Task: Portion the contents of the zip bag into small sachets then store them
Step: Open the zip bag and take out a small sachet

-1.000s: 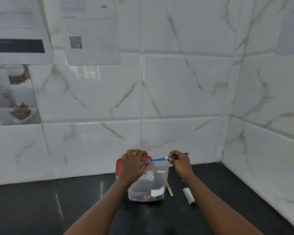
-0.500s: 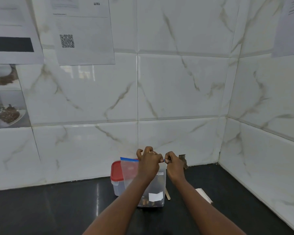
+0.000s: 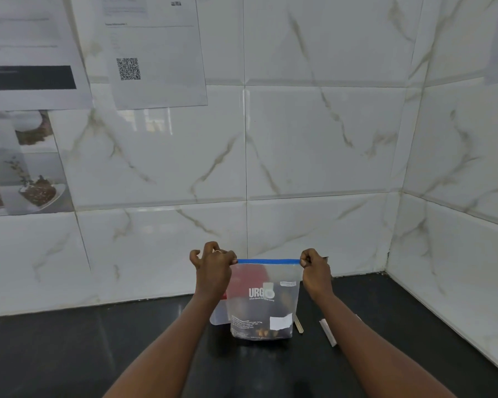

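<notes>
The left hand (image 3: 213, 270) curls its fingers and pinches the left end of the blue zip strip (image 3: 268, 261). The right hand (image 3: 314, 271) pinches the right end in the same way, so the strip runs level between them. Under it the zip bag (image 3: 263, 305) stands upright on the black counter (image 3: 69, 354), with dark contents at its bottom. A red-lidded container (image 3: 217, 315) stands just behind the bag's left side. A wooden stick (image 3: 298, 324) lies beside the bag on the right, and a white strip (image 3: 328, 336) lies farther right. Printed sheets (image 3: 156, 53) hang on the tiled wall (image 3: 328, 139).
</notes>
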`<state>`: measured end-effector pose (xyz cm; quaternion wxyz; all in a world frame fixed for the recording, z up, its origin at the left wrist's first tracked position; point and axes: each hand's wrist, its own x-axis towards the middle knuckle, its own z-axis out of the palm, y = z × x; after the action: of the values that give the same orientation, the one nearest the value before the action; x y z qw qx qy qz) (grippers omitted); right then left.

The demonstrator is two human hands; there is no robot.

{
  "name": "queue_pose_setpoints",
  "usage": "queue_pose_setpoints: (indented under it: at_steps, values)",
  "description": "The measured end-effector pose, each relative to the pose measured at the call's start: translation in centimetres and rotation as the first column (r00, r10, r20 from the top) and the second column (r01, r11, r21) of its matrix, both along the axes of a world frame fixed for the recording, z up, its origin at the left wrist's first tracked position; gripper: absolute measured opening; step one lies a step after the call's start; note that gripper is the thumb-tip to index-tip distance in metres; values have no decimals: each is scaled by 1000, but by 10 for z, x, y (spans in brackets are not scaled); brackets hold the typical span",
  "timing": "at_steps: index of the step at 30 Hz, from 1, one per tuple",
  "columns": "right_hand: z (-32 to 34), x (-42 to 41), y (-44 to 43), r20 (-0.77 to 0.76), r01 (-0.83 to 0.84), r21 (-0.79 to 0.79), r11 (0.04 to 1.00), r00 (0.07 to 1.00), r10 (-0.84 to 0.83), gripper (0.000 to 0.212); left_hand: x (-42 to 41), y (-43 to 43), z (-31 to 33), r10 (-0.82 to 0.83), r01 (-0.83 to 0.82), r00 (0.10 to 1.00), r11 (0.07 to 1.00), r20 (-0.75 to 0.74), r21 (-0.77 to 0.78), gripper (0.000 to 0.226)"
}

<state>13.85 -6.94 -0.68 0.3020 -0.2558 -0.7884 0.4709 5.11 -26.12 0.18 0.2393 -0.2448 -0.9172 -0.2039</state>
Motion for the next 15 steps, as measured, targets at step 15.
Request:
queue_pose_setpoints:
  at_steps: [15]
  values:
    - [-4, 11, 6, 42, -90, 75, 993, 995, 87, 21, 4, -7, -37, -33, 43, 998, 976, -53, 211, 23]
